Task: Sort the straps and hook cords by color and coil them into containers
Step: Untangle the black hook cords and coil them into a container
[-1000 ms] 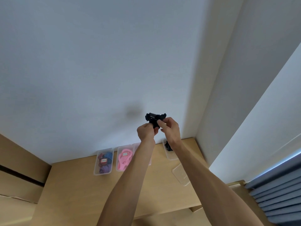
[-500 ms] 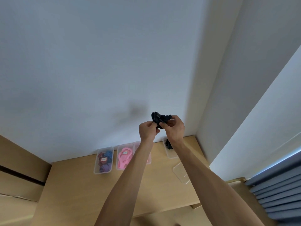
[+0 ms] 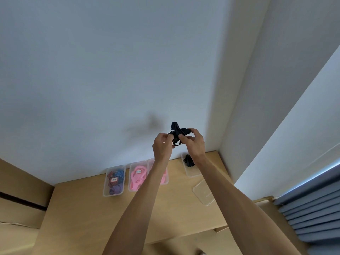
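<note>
A black strap (image 3: pixel 177 133), bunched into a small bundle with one buckle end sticking up and a loop hanging below, is held in the air in front of the white wall (image 3: pixel 92 70), above the far edge of the wooden table (image 3: pixel 82 208). The left hand (image 3: pixel 162 144) pinches the bundle's left side between thumb and curled fingers. The right hand (image 3: pixel 195 142) grips the right side, its thumb pressed against the strap and its fingers arched over the top of it. Both forearms reach up and forward from the near edge of the table.

Below the strap, against the wall, stands a row of clear containers. Directly under the right wrist is an open container (image 3: pixel 190 167) holding a dark coiled strap at its far end. To the left of the strap, partly hidden behind the left forearm, is a container with pink cords (image 3: pixel 165 178), and just beside it another container of pink cords (image 3: pixel 138 176) bearing a small white label. Further left is a container of red, blue and purple straps (image 3: pixel 114 180), also labelled. A clear lid (image 3: pixel 204 192) lies flat on the table near the open container, on the side nearer the person. Well to the right of the strap, past the wall corner, a grey-blue pleated blind (image 3: pixel 312 214) shows.
</note>
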